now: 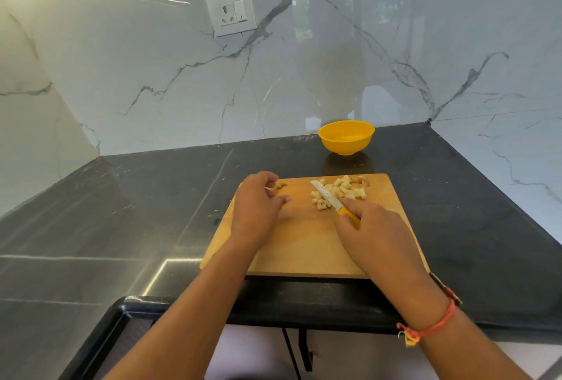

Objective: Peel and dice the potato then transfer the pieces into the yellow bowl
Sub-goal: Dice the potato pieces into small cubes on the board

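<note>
1. The cutting board (304, 239) is pale wood, smooth and matt.
2. The tabletop (137, 197) is dark polished stone, glossy, mirroring streaks of light.
3. The wall (152, 75) is white, grey-veined, marble-look slab, highly glossy.
4. The yellow bowl (346, 137) is smooth plastic with a slight sheen.
5. The knife (333, 201) has a pale blade and a shiny yellow plastic handle.
6. The potato pieces (343, 189) show pale, matt cut faces.

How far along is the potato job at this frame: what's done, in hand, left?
Done: pale, diced potato pieces lie piled on the cutting board. In hand: the right hand grips the knife, its blade lying against the pile. The left hand curls beside a few leftover bits at the board's far-left corner, grip unclear. Left: the yellow bowl looks empty, so no transfer yet.
</note>
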Available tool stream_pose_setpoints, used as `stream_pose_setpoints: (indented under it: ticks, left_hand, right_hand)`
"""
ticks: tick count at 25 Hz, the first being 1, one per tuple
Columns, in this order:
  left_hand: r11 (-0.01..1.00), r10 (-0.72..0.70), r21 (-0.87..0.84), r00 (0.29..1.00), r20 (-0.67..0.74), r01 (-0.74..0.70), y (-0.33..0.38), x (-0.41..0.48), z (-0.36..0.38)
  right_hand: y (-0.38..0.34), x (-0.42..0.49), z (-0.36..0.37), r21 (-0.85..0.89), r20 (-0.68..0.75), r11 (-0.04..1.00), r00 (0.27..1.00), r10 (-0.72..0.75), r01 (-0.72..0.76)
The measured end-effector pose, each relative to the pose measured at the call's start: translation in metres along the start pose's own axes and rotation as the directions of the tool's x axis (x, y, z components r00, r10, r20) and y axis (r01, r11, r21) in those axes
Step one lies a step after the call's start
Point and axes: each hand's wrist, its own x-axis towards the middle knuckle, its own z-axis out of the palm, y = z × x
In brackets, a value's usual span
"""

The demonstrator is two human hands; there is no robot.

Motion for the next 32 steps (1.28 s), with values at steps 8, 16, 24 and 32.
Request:
stream_pose_setpoints:
  ticks: [8,16,24,32]
  left_hand:
    - [0.964,-0.026,0.268,0.993,0.112,-0.005,-0.041,0.021,-0.017]
    - [0.984,0.034,0.173,0.999,0.025,-0.038,-0.045,0.017,-0.014]
    - [0.990,0.045,0.136,0.999,-0.014,-0.043,-0.051,0.016,-0.013]
    - [0.956,0.096,0.264,0.987,0.126,-0.127,-0.045,0.026,-0.004]
  right_hand:
    - [0.001,0.002,0.018,-0.101,-0.065,0.992,0.994,-0.088,0.081]
    - [0.005,-0.001,0.027,-0.167,-0.097,0.980,0.987,-0.126,0.108]
    - [0.006,0.000,0.029,-0.171,-0.113,0.977,0.983,-0.144,0.124]
    - [0.006,0.000,0.030,-0.174,-0.110,0.976,0.983,-0.148,0.128]
